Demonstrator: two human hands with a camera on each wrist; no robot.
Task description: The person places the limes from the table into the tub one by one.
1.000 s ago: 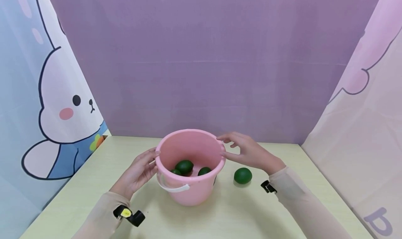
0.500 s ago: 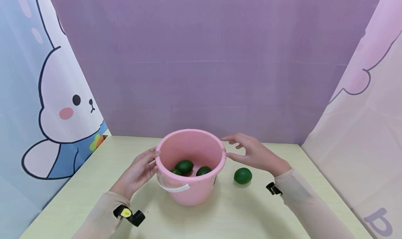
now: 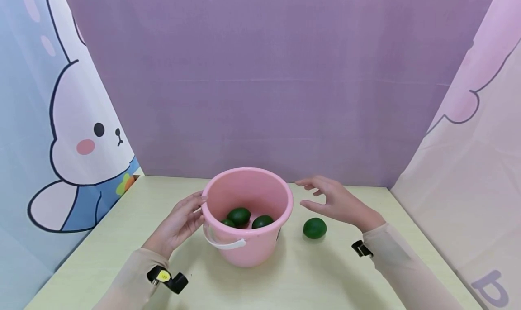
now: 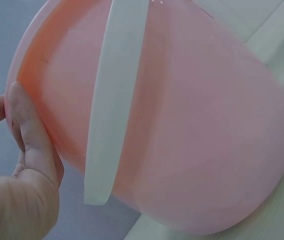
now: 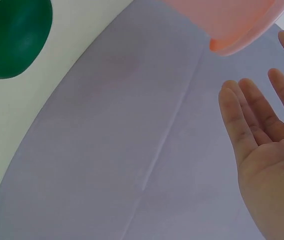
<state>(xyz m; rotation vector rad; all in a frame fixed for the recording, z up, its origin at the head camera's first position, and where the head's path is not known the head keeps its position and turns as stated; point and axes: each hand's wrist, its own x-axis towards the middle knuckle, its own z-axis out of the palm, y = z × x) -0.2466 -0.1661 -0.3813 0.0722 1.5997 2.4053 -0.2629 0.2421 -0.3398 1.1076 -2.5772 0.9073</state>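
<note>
A pink bucket [image 3: 250, 249] stands upright on the table, its white handle [image 3: 228, 245] hanging down the near left side. My left hand [image 3: 181, 221] pinches the bucket's left rim; in the left wrist view the thumb and fingers lie on either side of that rim. Inside the bucket are 3 dark green limes [image 3: 239, 216], partly hidden by the near wall. My right hand [image 3: 339, 205] holds nothing, with its fingers spread loosely apart a little right of the bucket, as the right wrist view also shows. Another lime [image 3: 314, 228] lies on the table just below that hand.
The pale wooden table [image 3: 325, 274] meets a purple cloth backdrop [image 3: 260, 83] behind the bucket. Printed cloths with a cartoon rabbit [image 3: 89, 115] on the left and pink shapes on the right close in the sides.
My right hand has let go of the bucket's right rim and moved off to the right. The right-hand lime in the bucket has rolled slightly left. The left hand keeps its place.
</note>
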